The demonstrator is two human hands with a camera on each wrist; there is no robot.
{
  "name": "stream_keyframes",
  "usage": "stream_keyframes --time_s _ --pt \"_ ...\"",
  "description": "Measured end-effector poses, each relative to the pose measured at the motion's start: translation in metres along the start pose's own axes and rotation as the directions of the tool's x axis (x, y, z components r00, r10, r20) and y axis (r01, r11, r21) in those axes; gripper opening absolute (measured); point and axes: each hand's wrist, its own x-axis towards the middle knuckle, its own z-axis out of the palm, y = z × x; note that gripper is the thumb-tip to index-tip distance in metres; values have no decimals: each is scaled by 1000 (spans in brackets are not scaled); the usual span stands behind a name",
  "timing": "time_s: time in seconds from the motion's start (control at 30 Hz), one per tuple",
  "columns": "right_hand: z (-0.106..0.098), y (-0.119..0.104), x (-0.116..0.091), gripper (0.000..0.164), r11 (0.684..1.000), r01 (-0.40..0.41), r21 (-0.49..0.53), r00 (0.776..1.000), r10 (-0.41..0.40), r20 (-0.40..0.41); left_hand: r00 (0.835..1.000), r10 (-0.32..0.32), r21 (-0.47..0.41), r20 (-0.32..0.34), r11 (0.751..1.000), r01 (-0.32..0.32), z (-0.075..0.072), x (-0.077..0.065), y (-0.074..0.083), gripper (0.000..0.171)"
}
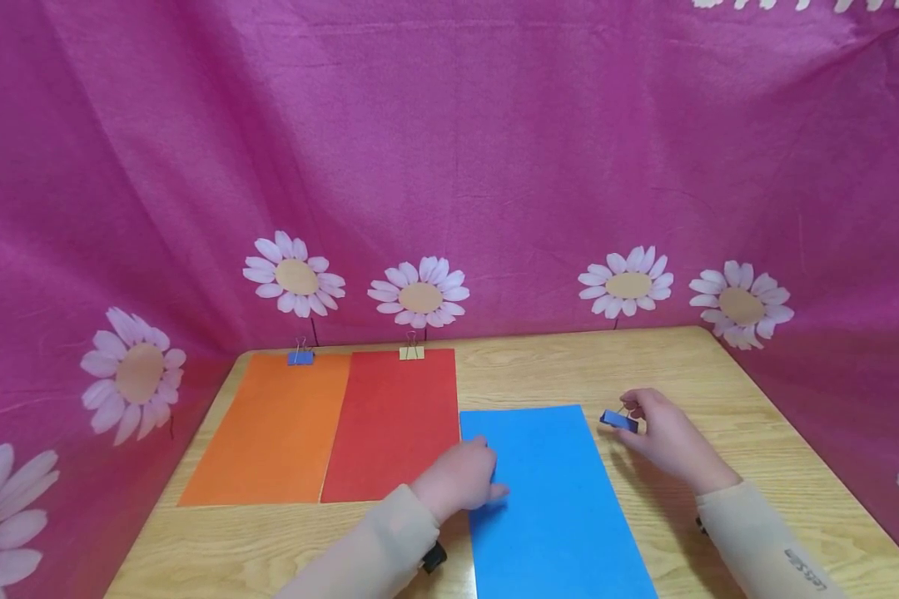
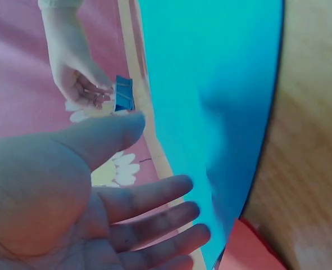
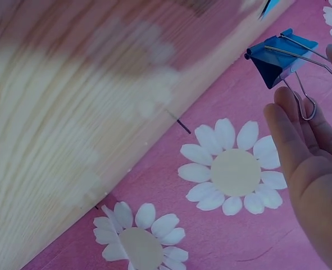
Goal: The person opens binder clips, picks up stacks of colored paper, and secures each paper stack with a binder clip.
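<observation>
A blue sheet of paper (image 1: 547,491) lies on the table in front of the person, its left edge close to a red sheet (image 1: 393,424). Over that left edge is the left hand (image 1: 460,478); in the left wrist view its fingers (image 2: 154,197) extend loosely, holding nothing. To the right of the blue sheet, the right hand (image 1: 670,437) holds a blue binder clip (image 1: 618,420) above the table. The right wrist view shows the clip's wire handles between thumb and fingers, its blue body (image 3: 278,56) pointing away from the palm.
An orange sheet (image 1: 270,433) lies left of the red one. A blue binder clip (image 1: 300,358) grips its top edge, and a pale yellow binder clip (image 1: 412,353) grips the red sheet's top. Behind the wooden table (image 1: 569,366) hangs a pink cloth (image 1: 494,166) with daisies.
</observation>
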Motion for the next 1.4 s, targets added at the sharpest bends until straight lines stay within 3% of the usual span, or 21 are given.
stream_keyframes --time_s 0.2,0.33,0.67,1.17,1.4 --pt "3 -3 -2 49 1000 7 -1 1000 -7 5 990 -40 -89 -133 996 28 -2 17 -8 33" --pt "4 -5 -4 48 1000 18 -1 1000 -18 3 980 -107 -128 -168 988 86 -2 28 -14 42" --pt "8 -8 -4 48 1000 12 -25 1000 -12 9 973 -171 -83 -153 984 160 4 42 -24 54" --pt "8 -9 -4 47 999 18 -41 1000 -19 -6 973 -168 -95 -160 984 154 8 53 -35 41" --pt "8 -7 -6 47 999 22 -38 1000 -21 2 974 -182 -111 -136 980 168 12 56 -35 44"
